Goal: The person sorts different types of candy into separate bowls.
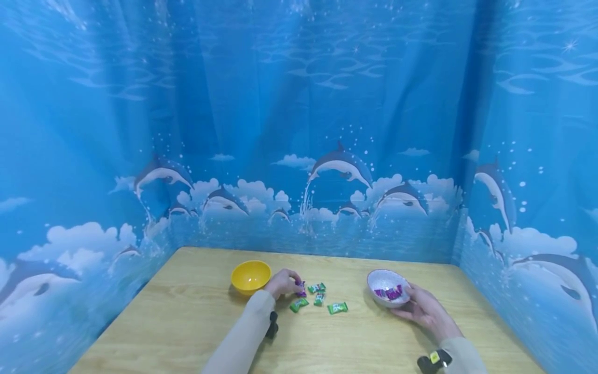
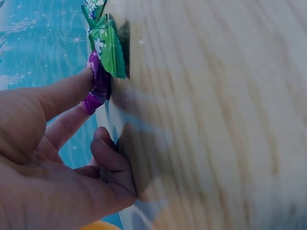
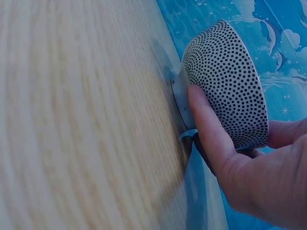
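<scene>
My left hand (image 1: 282, 283) pinches a purple-wrapped candy (image 1: 301, 290) between thumb and fingertips, just right of the yellow bowl. In the left wrist view the same purple candy (image 2: 99, 79) touches or nearly touches a green-wrapped candy (image 2: 108, 50). At the right, my right hand (image 1: 427, 310) holds a small bowl (image 1: 374, 280) by its side, with fingers at the rim and low near its foot. Several purple candies (image 1: 392, 292) lie inside it. Black dots cover the outside of that bowl (image 3: 223, 79). Whether its foot rests on the table is hard to tell.
A yellow bowl (image 1: 243, 283) stands beside my left hand; only part of its inside shows. Several green candies (image 1: 338, 308) lie on the wooden table (image 1: 196, 311) between the hands. A blue dolphin-print curtain (image 1: 299, 228) encloses the back and sides.
</scene>
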Motion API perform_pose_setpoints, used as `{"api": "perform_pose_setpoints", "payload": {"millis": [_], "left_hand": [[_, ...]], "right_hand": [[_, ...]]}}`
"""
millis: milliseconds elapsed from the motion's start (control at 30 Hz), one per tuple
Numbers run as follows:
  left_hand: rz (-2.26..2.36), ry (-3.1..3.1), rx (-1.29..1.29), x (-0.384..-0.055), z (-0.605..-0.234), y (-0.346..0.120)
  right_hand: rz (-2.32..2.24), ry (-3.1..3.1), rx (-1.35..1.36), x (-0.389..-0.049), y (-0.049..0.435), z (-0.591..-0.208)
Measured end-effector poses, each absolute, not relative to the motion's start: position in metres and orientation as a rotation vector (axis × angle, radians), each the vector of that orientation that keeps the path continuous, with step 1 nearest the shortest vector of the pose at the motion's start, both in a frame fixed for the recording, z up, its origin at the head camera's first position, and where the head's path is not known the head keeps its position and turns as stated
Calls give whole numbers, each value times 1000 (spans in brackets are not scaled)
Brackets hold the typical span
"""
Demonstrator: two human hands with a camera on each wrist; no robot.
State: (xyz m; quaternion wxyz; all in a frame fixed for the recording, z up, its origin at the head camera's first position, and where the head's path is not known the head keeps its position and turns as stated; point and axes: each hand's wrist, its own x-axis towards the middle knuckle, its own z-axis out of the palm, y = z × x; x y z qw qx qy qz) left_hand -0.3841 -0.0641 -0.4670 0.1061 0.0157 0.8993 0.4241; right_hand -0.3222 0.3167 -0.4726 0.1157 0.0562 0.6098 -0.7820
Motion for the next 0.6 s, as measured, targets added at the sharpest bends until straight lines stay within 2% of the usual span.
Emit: {"api": "perform_pose_setpoints", "payload": {"millis": [267, 600], "left_hand": [[1263, 2653, 87, -382, -468, -64], [1245, 2667, -7, -384, -467, -60]], "right_hand": [[-2286, 1789, 159, -321, 318, -472], [-2278, 1787, 161, -322, 316, -472]]}}
